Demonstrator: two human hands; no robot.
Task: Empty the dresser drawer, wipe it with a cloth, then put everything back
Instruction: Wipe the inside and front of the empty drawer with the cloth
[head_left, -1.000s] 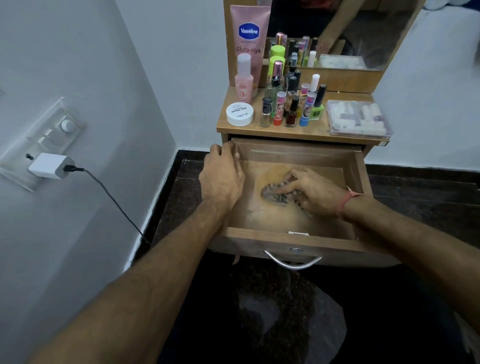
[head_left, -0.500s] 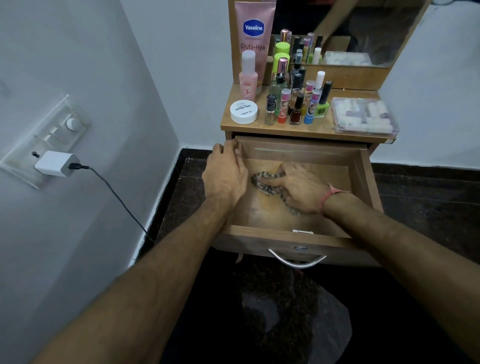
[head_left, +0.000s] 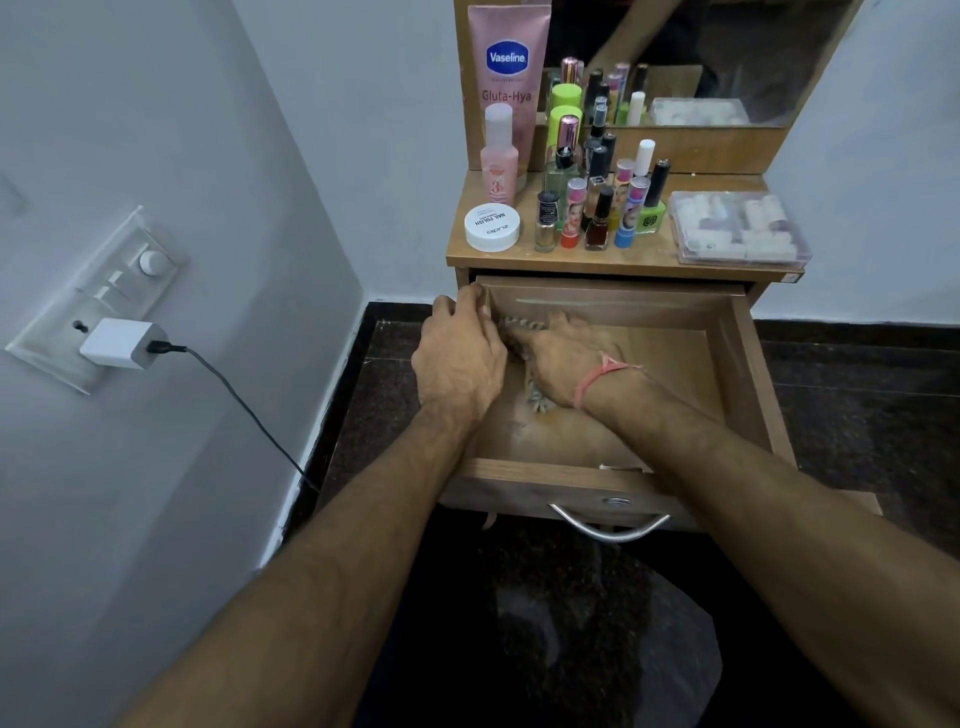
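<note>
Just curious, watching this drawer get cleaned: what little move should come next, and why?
Probably drag the cloth rightward along the back of the drawer. The right hand presses it into the back-left corner, the left hand steadies the side wall, and the bare right part looks unwiped.

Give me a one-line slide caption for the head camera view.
Right hand presses a cloth into the open drawer's back-left corner while the left hand rests on its side wall.
</note>
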